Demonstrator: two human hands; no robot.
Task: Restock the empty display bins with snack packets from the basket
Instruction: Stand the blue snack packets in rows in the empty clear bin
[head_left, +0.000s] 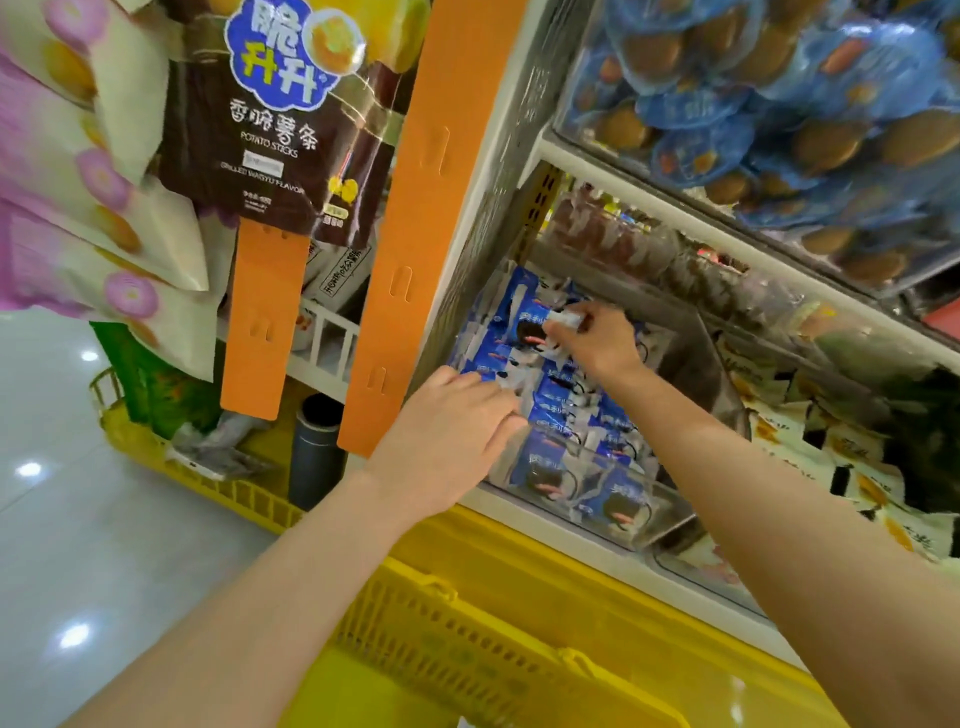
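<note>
Right hand (592, 340) pinches packet (563, 318); bag (270, 145): "POTATO STICKS"

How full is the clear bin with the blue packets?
Nearly full: blue packets are piled from the back to the front wall of the clear bin; the right hand pinches one.

Snack packets (566, 415) lie stacked in the display bin (670, 519). The basket (467, 649) sits below and in front of the bin. Left hand (452, 415) rests on packets at the bin's front-left. Right hand (592, 338) is further back, pinching one packet. A second bin (779, 104) is above and a third (857, 467) to the right. Hanging strips (415, 208) are left of the shelf.
</note>
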